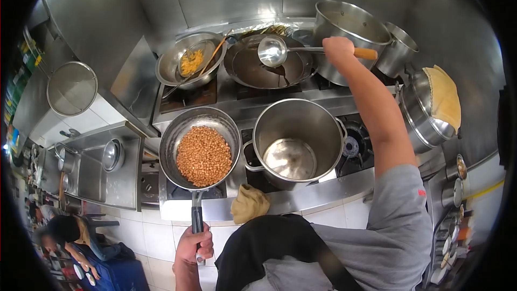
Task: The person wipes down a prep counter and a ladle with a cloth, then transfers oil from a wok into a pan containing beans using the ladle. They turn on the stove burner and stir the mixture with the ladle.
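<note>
My left hand [194, 245] is closed round the black handle of a frying pan [168, 129] filled with brown beans or nuts [203, 156]. Stretched out over the back burners, my right hand [340, 51] grips the wooden-handled shaft of a ladle [272, 52]. The ladle's bowl is above a wok [237, 73] of dark liquid, with a dark streak on the liquid below it. Between my arms stands a large steel stockpot [299, 109], its bare bottom showing. A crumpled tan cloth [250, 203] lies on the stove's front edge, right of the pan.
A steel bowl [164, 70] at back left holds a strainer with yellow bits. Tall pots [350, 21] stand at back right, near a cloth-topped pot [423, 105]. A sink [97, 183] is at left, below a hanging sieve [72, 88]. Another person [89, 242] is at lower left.
</note>
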A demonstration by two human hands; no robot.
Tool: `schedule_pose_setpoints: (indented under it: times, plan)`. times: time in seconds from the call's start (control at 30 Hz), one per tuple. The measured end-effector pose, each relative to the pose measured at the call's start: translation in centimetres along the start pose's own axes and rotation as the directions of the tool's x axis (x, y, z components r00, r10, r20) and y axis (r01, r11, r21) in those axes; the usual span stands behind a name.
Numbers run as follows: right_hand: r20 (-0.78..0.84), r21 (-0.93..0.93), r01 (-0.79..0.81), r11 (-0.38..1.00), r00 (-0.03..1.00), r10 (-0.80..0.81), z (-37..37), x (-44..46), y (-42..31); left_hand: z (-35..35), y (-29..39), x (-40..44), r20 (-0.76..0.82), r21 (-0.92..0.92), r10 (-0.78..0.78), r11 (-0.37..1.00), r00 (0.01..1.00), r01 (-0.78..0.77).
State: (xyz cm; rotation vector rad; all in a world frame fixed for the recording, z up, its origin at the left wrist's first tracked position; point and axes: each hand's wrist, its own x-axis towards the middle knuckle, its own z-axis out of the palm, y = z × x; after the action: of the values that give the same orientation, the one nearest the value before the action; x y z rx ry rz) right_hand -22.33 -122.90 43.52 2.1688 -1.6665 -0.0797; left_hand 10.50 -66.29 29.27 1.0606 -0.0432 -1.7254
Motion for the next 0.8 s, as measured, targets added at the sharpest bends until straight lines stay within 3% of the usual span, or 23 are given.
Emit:
schedule_pose_setpoints:
  times: [0.33, 0.53, 0.6, 0.7, 0.8]
  plan:
    - [0.065, 0.038, 0.053, 0.998, 0.996, -0.055, 0.7, 1.8, -1.6, 1.4, 1.0, 4.4, 0.014, 0.034, 0.027, 0.999, 1.000, -0.027]
    - [0.161, 0.078, 0.061, 0.995, 0.984, -0.074, -0.5, 1.7, -2.4, 1.7, 1.2, 6.3, 0.031, 0.047, 0.022, 0.999, 0.999, -0.024]
    - [0.306, 0.065, 0.060, 0.996, 0.949, -0.077, -1.5, 1.6, -2.7, 1.9, 1.2, 6.9, 0.034, 0.041, 0.023, 0.999, 0.999, -0.024]
    - [0.392, 0.062, 0.021, 0.998, 0.919, -0.044, -1.8, 2.3, -3.1, 2.0, 1.4, 7.4, 0.054, 0.027, 0.007, 1.000, 0.998, -0.008]
    - [0.372, 0.108, 0.071, 0.992, 0.922, -0.106, -0.8, 2.6, -2.2, 2.0, 1.5, 8.1, 0.051, 0.040, -0.005, 0.999, 0.999, 0.003]
